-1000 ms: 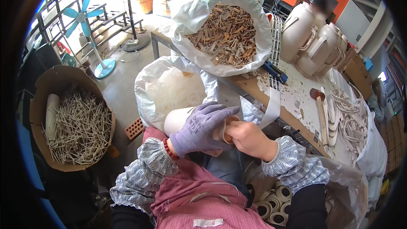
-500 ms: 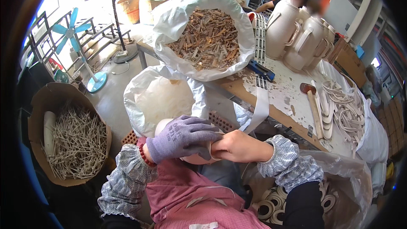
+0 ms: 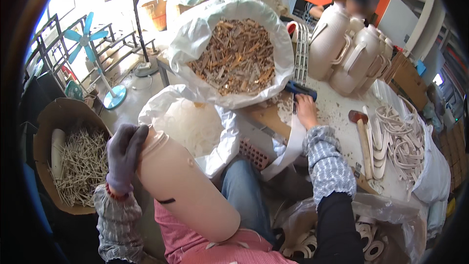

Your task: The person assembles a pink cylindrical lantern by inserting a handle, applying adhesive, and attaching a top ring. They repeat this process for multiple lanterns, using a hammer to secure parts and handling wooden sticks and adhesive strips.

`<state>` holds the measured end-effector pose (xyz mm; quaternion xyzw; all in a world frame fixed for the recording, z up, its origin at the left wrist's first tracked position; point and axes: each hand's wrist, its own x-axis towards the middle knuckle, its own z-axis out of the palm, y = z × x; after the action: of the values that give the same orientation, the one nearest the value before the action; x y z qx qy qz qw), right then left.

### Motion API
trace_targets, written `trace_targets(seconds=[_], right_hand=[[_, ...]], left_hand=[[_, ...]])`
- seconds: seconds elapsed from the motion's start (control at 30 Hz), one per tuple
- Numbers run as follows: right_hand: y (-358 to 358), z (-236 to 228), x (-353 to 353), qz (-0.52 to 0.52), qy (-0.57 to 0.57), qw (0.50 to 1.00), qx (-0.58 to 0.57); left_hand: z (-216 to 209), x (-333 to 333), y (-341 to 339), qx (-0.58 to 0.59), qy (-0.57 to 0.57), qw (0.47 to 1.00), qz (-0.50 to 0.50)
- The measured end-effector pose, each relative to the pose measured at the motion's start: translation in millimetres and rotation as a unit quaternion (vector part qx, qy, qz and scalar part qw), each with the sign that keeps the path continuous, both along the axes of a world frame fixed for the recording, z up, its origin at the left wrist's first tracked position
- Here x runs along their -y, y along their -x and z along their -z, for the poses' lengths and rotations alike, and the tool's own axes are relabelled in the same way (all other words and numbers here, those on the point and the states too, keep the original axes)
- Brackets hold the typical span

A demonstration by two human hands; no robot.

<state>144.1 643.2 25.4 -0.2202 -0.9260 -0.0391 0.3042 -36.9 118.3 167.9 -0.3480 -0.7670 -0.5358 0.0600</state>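
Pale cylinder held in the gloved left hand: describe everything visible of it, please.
The pale cylinder is pinkish-beige, smooth and plastic-looking, with a narrower, ringed neck, a rounded edge at its base, a small nub and a short dark slot or mark on its side. It lies tilted over the pink clothing, neck to the upper left, base to the lower right. The gloved left hand grips the neck end; the opening's inside is hidden.

The gloved left grip [image 3: 125,156] holds a pale cylinder [image 3: 188,190] by its upper end, slanting over the pink apron [image 3: 168,230]; the bare right grip [image 3: 306,111] reaches a blue tool [image 3: 298,88] near the tabletop's [image 3: 334,117] near edge.
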Motion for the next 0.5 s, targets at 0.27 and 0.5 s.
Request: trace_targets(seconds=[0.27, 0.5], right_hand=[[-30.3, 0.8, 72.0, -0.053, 0.003, 0.999, 0.0], [-41.6, -6.6, 65.5, -0.034, 0.056, 0.998, -0.005]], left_hand=[[102.1, 22.2, 65.8, 0.15, 0.09, 0.983, -0.056], [89.0, 30.9, 55.2, 0.283, -0.074, 0.954, 0.066]])
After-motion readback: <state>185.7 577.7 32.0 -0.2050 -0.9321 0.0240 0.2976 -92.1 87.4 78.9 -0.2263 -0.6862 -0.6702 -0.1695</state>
